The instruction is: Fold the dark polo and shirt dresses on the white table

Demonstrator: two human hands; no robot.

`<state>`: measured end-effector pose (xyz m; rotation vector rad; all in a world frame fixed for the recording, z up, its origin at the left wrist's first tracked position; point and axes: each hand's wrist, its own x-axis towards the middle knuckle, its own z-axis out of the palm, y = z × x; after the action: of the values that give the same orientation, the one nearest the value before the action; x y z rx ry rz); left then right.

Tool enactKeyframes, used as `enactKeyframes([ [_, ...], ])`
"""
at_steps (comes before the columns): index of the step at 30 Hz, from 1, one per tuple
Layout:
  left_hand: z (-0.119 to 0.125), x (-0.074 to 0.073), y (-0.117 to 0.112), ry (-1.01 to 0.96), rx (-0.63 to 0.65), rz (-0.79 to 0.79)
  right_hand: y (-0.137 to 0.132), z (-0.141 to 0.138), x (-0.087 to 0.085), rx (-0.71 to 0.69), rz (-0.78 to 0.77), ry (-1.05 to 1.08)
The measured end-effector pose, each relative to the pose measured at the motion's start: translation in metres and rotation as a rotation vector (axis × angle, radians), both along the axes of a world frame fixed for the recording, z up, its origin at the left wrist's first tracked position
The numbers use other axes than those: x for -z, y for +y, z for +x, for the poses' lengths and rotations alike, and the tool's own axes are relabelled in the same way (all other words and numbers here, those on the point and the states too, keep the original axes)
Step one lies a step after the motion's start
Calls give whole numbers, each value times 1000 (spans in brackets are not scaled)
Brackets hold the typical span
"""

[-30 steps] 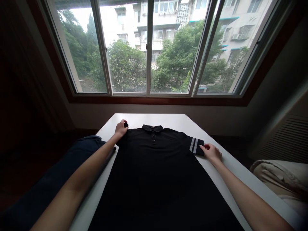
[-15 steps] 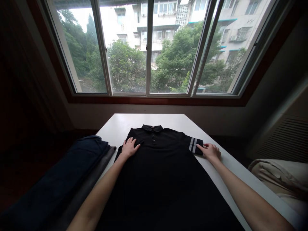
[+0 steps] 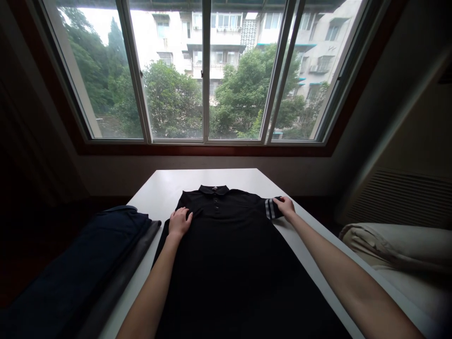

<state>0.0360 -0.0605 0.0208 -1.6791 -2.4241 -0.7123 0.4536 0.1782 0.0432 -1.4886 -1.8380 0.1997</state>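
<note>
A black polo shirt [image 3: 226, 254] lies spread on the white table [image 3: 208, 176], its buttoned collar [image 3: 214, 189] toward the window. My right hand [image 3: 285, 207] pinches the hem of the right-side sleeve [image 3: 271, 208], which bears two pale stripes and is lifted a little off the tabletop. On the other side, my left hand [image 3: 180, 222] rests on the shirt near the shoulder, its fingers bent and the thumb apart. The left-side sleeve is mostly hidden behind this hand and forearm.
Folded dark blue clothing [image 3: 88, 254] lies along the table's left side, with a dark grey garment [image 3: 130, 263] beside it. Beige folded fabric [image 3: 391, 240] is at the right, beyond the table edge. A wide window [image 3: 205, 94] stands behind the table.
My right hand has taken hold of the sleeve's hem and raised it. My left hand's fingers, flat and spread before, are now more bent. The view has swung slightly right.
</note>
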Motion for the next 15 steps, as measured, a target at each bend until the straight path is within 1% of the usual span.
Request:
enactKeyframes([
  [3, -1, 1, 1, 8, 0, 10, -11, -27, -21, 22, 1, -39],
  [5, -1, 2, 1, 11, 3, 15, -25, -46, -31, -24, 15, -98],
  [7, 0, 2, 1, 11, 8, 17, -44, -66, -34, -104, 20, -176],
  [9, -1, 2, 0, 10, 13, 17, -65, -82, -31, -201, 14, -263],
  [11, -1, 2, 0, 8, 15, 19, -83, -95, -22, -285, -2, -345],
  [13, -2, 3, 0, 6, 18, 22, -97, -100, -11, -322, -19, -409],
  [15, -4, 4, 1, 2, 21, 24, -106, -101, 1, -311, -33, -445],
])
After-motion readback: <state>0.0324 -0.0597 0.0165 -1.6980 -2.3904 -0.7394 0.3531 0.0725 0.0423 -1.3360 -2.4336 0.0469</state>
